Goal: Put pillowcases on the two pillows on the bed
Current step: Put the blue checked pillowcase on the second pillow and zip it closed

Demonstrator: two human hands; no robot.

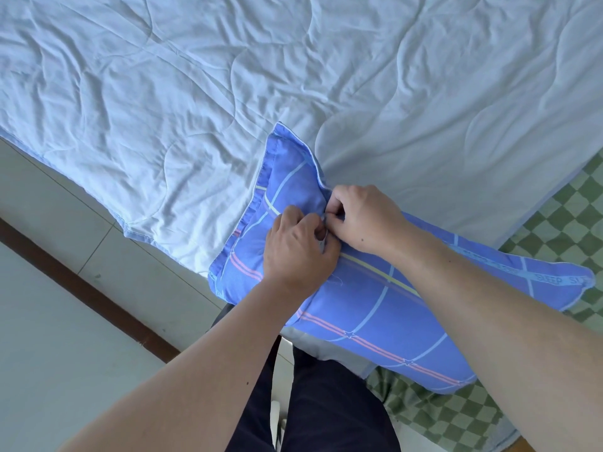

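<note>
Both hands meet on top of the pillow in the head view. The left hand (298, 247) has its fingers curled and pinches the blue plaid pillowcase (368, 298) at the fold near the middle of the pillow's upper face; the right hand (362, 216) is curled the same way and pinches the same fold, knuckle to knuckle with the left. What exactly sits between the fingertips is too small to tell.

The covered pillow lies at the near edge of the bed, slanting from its flanged end at the far left to a corner at the near right. Its near-left corner overhangs the edge, above the person's dark trousers (326, 402). The hands sit toward the pillow's far-left end, so most of its length runs off to the right under the right forearm.

A pale blue quilt (195, 93) covers the bed beyond, wrinkled and wide open across the far side. Its edge runs diagonally at the left, where the light tiled floor (49, 321) with a brown strip shows. At the right and near right a green checked sheet (554, 220) shows beneath the quilt and pillow.
</note>
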